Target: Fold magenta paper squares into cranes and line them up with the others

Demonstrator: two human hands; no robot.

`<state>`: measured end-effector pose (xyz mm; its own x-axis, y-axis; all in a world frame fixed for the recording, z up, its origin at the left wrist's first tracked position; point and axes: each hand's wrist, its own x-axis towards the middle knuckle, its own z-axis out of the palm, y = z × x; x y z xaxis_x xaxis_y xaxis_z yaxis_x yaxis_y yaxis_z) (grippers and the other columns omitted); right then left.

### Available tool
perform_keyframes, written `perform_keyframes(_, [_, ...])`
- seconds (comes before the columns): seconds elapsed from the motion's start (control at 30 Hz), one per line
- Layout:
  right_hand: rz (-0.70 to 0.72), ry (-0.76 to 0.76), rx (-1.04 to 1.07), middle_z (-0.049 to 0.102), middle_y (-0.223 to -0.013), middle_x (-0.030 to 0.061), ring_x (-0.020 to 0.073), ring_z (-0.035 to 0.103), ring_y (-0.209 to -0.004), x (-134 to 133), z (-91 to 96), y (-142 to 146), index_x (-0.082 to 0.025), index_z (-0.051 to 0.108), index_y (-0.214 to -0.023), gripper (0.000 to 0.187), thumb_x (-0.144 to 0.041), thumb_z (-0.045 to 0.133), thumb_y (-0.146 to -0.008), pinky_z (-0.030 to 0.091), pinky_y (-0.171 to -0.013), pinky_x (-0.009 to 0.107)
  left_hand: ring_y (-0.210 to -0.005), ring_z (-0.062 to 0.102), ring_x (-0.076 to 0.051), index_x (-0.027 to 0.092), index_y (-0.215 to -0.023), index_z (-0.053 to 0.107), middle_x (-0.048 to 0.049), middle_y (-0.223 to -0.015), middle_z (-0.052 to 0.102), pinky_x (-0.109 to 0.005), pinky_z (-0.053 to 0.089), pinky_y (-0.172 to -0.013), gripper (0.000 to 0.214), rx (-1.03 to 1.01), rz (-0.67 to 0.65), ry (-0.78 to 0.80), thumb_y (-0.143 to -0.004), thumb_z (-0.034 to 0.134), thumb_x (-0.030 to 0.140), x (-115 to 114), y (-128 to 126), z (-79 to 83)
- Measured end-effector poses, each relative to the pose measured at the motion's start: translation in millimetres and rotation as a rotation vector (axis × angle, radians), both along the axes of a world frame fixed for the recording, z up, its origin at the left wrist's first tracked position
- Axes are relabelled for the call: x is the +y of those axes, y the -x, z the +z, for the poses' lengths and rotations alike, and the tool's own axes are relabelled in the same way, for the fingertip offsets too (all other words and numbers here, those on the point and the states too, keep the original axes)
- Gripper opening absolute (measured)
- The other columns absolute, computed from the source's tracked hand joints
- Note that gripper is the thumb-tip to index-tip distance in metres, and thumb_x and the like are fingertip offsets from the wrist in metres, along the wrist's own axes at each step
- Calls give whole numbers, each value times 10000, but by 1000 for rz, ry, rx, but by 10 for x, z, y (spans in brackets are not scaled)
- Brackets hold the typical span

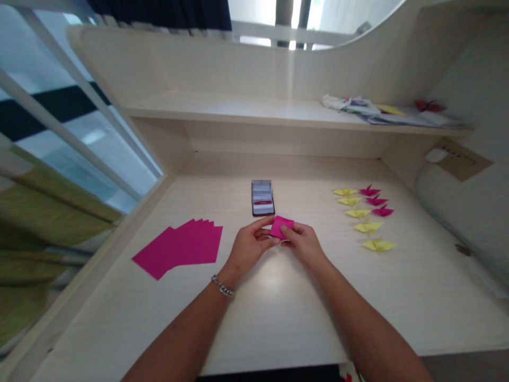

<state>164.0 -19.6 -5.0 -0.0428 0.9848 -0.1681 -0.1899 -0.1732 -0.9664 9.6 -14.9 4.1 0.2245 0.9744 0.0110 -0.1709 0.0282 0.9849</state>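
Observation:
Between my two hands is a small folded square of pink paper point(279, 225), held just above the desk. My left hand point(253, 240) grips its left side, with the index finger along the upper edge and the thumb low. From the right, my right hand point(304, 241) pinches the square, its thumb lying on the paper's face. Right behind the square lies a phone point(263, 198) with its screen lit. A fan of pink paper sheets point(183, 245) rests to the left of my left hand.
Yellow folded paper cranes point(368, 227) form a column on the right, beside 3 pink ones point(377, 200). Papers point(358, 106) lie on the shelf point(238, 114) at the back. A charger point(436, 155) with a cable is plugged into the right wall. Metal bars stand left of the desk.

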Motion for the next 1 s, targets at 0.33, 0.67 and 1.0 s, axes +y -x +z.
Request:
perform_keyframes(0.33, [124, 134, 189, 707, -831, 103, 175, 643, -698, -65, 83, -18, -134, 718, -856, 284, -332, 741, -653, 511, -545, 252, -896, 642, -204, 216, -986, 717, -78, -1070, 681, -366, 504, -869, 373, 180, 55, -148, -623, 761, 141, -33, 17, 80])
perform_keyframes(0.67, [257, 86, 169, 673, -1042, 111, 239, 626, -963, -100, 116, -54, -185, 681, -1004, 368, -431, 685, -730, 526, -679, 309, -966, 628, -212, 220, -980, 725, -80, -1053, 694, -360, 468, -918, 257, 240, 82, -227, -724, 706, 229, 0, 53, 31])
perform_keyframes(1.0, [15, -39, 44, 703, -845, 69, 207, 644, -781, -3, 65, -83, -169, 701, -823, 278, -418, 690, -701, 514, -661, 321, -661, 604, -142, 169, -946, 733, -68, -829, 721, -259, 497, -640, 259, 136, 34, -45, -733, 698, 312, 100, 99, -36])
